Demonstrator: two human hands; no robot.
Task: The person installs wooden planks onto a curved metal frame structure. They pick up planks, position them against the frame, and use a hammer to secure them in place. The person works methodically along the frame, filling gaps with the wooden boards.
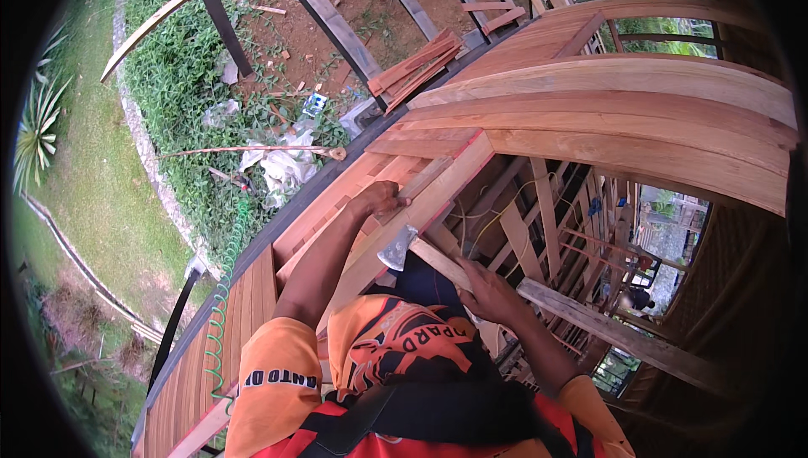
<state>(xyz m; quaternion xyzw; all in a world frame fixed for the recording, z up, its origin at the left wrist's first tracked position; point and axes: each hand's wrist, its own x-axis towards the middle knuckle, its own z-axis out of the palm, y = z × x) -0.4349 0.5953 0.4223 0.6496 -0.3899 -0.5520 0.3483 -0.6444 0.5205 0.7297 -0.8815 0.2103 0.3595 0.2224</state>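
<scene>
My right hand (492, 291) is wrapped round the wooden handle of a hatchet (440, 263). Its grey metal head (396, 249) is in front of my body, close to the near edge of a long board (461, 173). Farther left, my left hand (379, 199) has its fingers curled at the near end of a narrow wooden strip (431, 178), which lies along that board. What its fingertips touch underneath is hidden. Reddish planks (324, 214) with stepped ends lie beside and beyond my left hand.
Curved layered boards (589, 113) sweep to the right. An open framework of beams drops away below, crossed by a grey beam (623, 336). A green coiled hose (217, 323) hangs at left. Loose planks (417, 66) lie ahead. A person (640, 299) is far below right.
</scene>
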